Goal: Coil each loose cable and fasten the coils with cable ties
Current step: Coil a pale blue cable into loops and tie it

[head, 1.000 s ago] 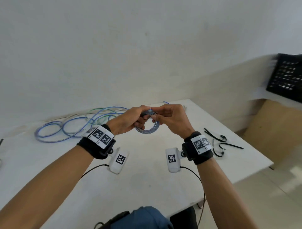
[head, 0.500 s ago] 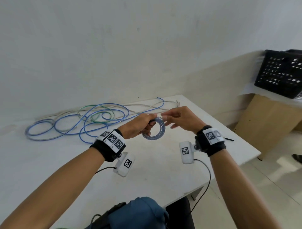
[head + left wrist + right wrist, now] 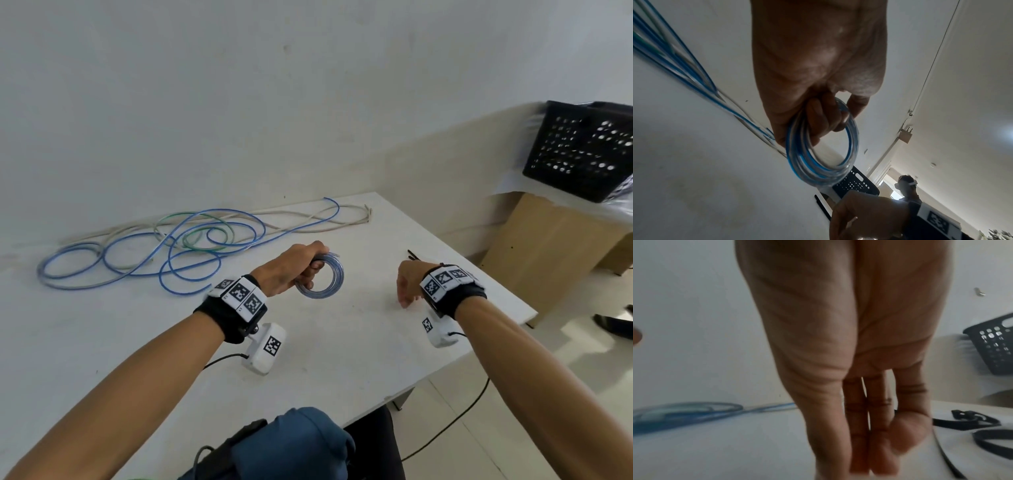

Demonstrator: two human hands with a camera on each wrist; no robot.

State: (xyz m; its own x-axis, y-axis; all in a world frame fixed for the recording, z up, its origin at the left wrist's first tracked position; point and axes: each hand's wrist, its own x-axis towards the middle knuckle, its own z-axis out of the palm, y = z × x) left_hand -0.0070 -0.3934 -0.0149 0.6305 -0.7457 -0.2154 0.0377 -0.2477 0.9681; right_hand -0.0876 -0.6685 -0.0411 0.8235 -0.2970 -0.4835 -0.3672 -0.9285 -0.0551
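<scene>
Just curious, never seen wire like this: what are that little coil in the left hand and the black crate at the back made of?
Coil: seemingly clear, glossy plastic sheathing over a blue core; light glints through it. Black crate: probably matte moulded plastic, its walls perforated with rows of holes.

The left hand (image 3: pixel 291 265) grips a small coil (image 3: pixel 323 279) of clear-blue cable, held above the white counter (image 3: pixel 342 342). The right hand (image 3: pixel 409 284) hangs to its right, fingers curled loosely downward, holding nothing. Loose cables (image 3: pixel 178 245), blue, green and beige, sprawl at the far left. Black ties (image 3: pixel 414 255) show just beyond the right hand. A black crate (image 3: pixel 582 150) sits far right.
</scene>
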